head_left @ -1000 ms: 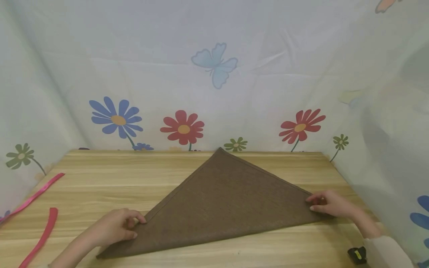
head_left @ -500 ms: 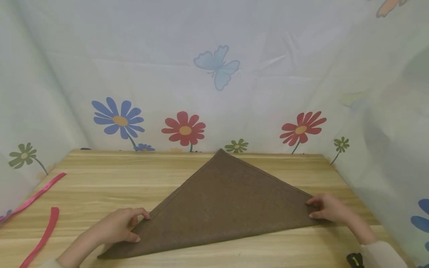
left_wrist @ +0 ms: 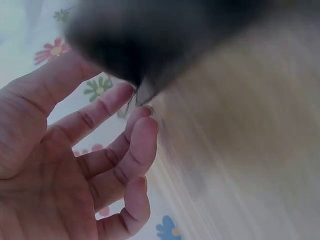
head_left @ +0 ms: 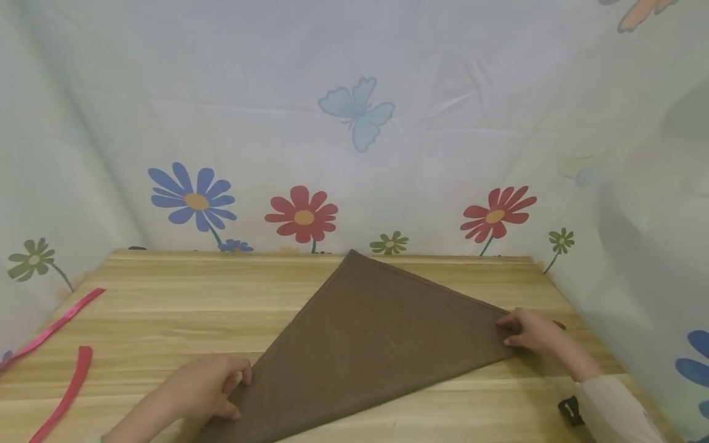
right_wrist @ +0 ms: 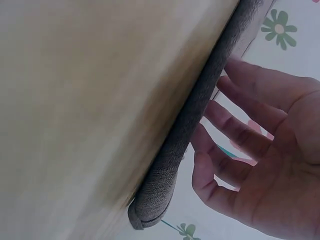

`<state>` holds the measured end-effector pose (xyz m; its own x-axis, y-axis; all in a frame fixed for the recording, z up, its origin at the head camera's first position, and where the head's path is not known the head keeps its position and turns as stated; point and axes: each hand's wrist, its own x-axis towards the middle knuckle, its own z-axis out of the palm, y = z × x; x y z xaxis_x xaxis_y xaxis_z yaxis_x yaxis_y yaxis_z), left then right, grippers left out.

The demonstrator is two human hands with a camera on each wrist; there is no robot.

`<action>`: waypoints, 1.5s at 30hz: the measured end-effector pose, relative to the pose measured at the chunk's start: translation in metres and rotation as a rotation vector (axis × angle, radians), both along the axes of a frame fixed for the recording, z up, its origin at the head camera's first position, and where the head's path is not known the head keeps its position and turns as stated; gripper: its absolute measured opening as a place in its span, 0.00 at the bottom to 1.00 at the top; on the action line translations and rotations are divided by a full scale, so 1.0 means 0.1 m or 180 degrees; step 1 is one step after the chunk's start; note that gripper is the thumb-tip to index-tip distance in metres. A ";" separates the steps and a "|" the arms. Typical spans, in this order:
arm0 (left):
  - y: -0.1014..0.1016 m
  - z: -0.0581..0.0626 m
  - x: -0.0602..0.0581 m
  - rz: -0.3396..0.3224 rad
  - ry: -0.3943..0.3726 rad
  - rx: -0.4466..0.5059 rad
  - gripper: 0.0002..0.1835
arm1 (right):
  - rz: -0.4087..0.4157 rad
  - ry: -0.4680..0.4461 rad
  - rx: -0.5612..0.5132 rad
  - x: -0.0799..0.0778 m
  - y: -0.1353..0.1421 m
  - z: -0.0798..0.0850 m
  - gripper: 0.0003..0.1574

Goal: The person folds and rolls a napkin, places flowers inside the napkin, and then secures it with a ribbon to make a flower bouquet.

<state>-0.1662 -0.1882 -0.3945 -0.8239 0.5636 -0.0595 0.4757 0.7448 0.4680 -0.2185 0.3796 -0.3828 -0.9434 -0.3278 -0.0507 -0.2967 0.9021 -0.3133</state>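
1. Between the bent fingers and thumb of the left hand (head_left: pixel 199 387), the brown cloth (head_left: pixel 371 351) is held near its left end, a small gap showing between thumb and forefinger.
2. Inside the right hand's (head_left: pixel 534 332) partly closed grip, thumb and fingertips hold the cloth's right end.
3. Between both grips the cloth spreads as a triangle, peak pointing away, over the wooden table (head_left: pixel 194 292).
4. Near the right grip, toward the wearer, lies a black object (head_left: pixel 570 411).
5. Left of the left grip, well apart, lie a red strip (head_left: pixel 72 394) and a pink ribbon (head_left: pixel 62 324).
6. Beyond both grips hangs a flowered backdrop (head_left: pixel 249 129).
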 end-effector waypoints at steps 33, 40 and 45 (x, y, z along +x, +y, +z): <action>0.71 -0.05 0.34 -0.0716 -0.0003 -0.0043 0.10 | -0.0189 0.0127 0.0157 -1.10 -0.43 -0.04 0.25; 0.67 0.00 0.19 -0.0557 -0.0252 0.0110 0.13 | -0.0274 0.0276 0.0112 -0.98 -0.46 -0.04 0.23; 0.61 0.04 -0.03 -0.0397 -0.0270 0.0235 0.23 | -0.0370 0.0090 0.0108 -0.78 -0.63 0.00 0.27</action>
